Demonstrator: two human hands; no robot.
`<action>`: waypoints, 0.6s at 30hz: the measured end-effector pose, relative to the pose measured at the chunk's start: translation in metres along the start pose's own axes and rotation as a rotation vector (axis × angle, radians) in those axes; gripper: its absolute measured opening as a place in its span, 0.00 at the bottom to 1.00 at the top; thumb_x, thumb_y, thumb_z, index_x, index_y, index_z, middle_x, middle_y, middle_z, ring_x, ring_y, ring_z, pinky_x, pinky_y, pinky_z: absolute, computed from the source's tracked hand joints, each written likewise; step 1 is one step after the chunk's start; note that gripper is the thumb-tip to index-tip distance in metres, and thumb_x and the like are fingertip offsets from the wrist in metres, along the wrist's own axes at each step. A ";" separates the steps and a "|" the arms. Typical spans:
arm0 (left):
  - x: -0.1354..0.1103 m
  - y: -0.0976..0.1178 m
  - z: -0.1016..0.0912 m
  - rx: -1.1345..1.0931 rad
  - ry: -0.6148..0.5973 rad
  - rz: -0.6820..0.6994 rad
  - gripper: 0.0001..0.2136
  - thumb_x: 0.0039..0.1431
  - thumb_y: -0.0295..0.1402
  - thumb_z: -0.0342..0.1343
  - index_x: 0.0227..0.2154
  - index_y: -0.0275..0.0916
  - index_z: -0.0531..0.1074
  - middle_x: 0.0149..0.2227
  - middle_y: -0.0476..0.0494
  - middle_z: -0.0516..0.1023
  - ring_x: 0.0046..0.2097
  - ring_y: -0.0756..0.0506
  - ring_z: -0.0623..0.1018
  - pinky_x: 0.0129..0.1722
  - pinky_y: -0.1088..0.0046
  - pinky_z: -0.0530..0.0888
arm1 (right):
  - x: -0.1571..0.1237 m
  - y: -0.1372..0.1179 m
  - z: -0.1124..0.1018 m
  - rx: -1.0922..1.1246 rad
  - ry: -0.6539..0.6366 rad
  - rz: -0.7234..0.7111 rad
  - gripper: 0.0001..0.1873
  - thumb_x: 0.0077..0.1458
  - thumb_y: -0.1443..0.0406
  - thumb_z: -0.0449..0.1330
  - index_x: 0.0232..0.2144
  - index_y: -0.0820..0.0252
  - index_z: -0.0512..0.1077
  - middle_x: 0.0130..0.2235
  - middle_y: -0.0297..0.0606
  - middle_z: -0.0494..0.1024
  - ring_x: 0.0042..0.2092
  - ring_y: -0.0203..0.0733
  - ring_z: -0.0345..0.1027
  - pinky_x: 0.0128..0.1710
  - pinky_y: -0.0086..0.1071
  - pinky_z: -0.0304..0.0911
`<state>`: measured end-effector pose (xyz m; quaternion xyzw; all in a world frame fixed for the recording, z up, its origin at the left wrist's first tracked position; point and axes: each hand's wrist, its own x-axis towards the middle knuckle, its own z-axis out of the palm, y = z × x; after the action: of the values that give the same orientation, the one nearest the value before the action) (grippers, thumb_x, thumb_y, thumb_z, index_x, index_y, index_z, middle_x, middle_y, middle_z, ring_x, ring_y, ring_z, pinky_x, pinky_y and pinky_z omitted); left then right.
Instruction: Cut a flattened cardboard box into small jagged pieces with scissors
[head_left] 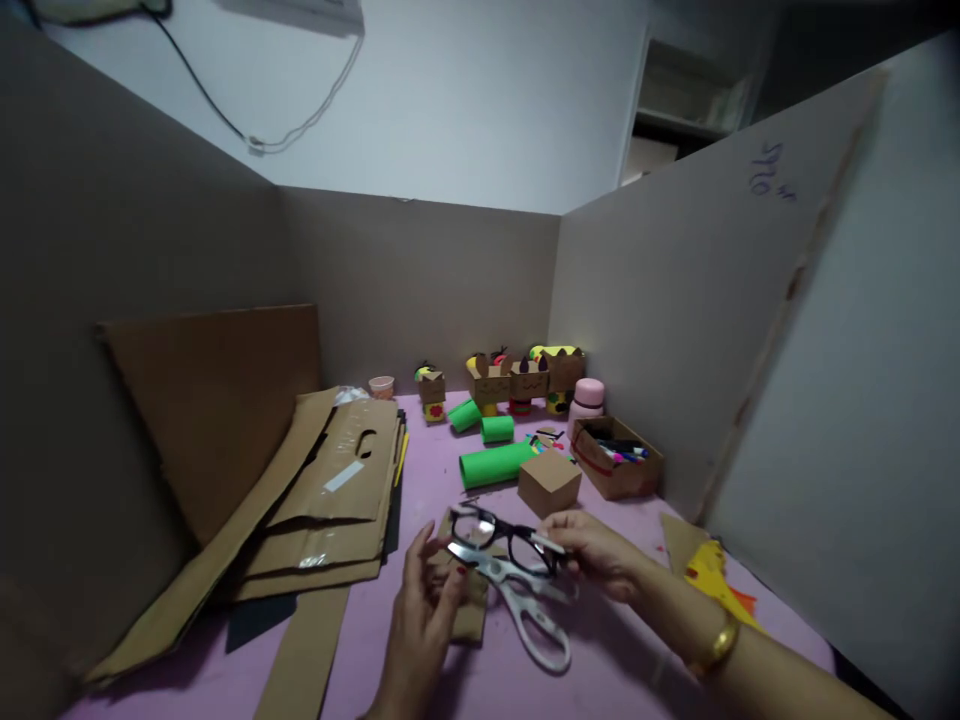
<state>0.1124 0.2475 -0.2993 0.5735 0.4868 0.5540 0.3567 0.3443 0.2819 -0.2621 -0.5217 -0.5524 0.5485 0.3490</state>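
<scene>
A pair of black-framed glasses [499, 533] is held between my two hands just above the pink table [615, 660]. My left hand [424, 612] pinches the left side of the frame, fingers closed. My right hand [596, 552] grips the right temple, a gold bangle on its wrist. White-handled scissors [525, 600] lie on the table right under the glasses, partly over a small cardboard piece [471, 615].
Flattened cardboard sheets [315, 500] are piled at the left. Behind stand green paper tubes [495, 462], a small cardboard cube [549, 482], a box of markers [616, 456], a pink bottle [587, 398] and several decorated cardboard figures [517, 380]. Yellow paper scraps [709, 575] lie at right. Partition walls enclose the table.
</scene>
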 end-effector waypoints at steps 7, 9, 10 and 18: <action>0.010 -0.002 -0.001 -0.200 0.093 -0.104 0.16 0.50 0.37 0.57 0.42 0.38 0.66 0.38 0.43 0.76 0.39 0.45 0.77 0.38 0.70 0.73 | -0.005 0.006 0.034 -0.006 -0.127 -0.040 0.22 0.41 0.48 0.61 0.25 0.61 0.67 0.17 0.24 0.62 0.15 0.27 0.48 0.14 0.23 0.43; 0.011 -0.003 -0.003 -0.179 0.120 -0.107 0.11 0.50 0.35 0.57 0.36 0.39 0.67 0.32 0.46 0.76 0.35 0.45 0.77 0.35 0.72 0.72 | -0.010 0.001 0.035 -0.054 -0.095 -0.126 0.23 0.46 0.46 0.58 0.32 0.61 0.69 0.22 0.27 0.65 0.19 0.29 0.52 0.17 0.24 0.46; 0.010 -0.004 -0.004 -0.173 0.123 -0.109 0.10 0.50 0.35 0.56 0.35 0.38 0.67 0.31 0.47 0.76 0.35 0.45 0.77 0.34 0.72 0.72 | -0.013 -0.001 0.035 -0.086 -0.080 -0.179 0.22 0.48 0.47 0.57 0.34 0.60 0.69 0.24 0.28 0.66 0.21 0.31 0.55 0.19 0.25 0.49; 0.006 0.002 -0.011 -0.012 0.098 -0.103 0.10 0.50 0.36 0.56 0.34 0.38 0.74 0.30 0.46 0.79 0.33 0.44 0.77 0.32 0.71 0.72 | -0.030 -0.002 0.030 -0.368 -0.072 -0.457 0.13 0.53 0.59 0.57 0.20 0.59 0.69 0.31 0.36 0.68 0.36 0.42 0.63 0.36 0.33 0.57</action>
<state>0.1015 0.2507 -0.2940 0.5177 0.5293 0.5652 0.3639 0.3214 0.2460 -0.2594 -0.4187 -0.7577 0.3644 0.3432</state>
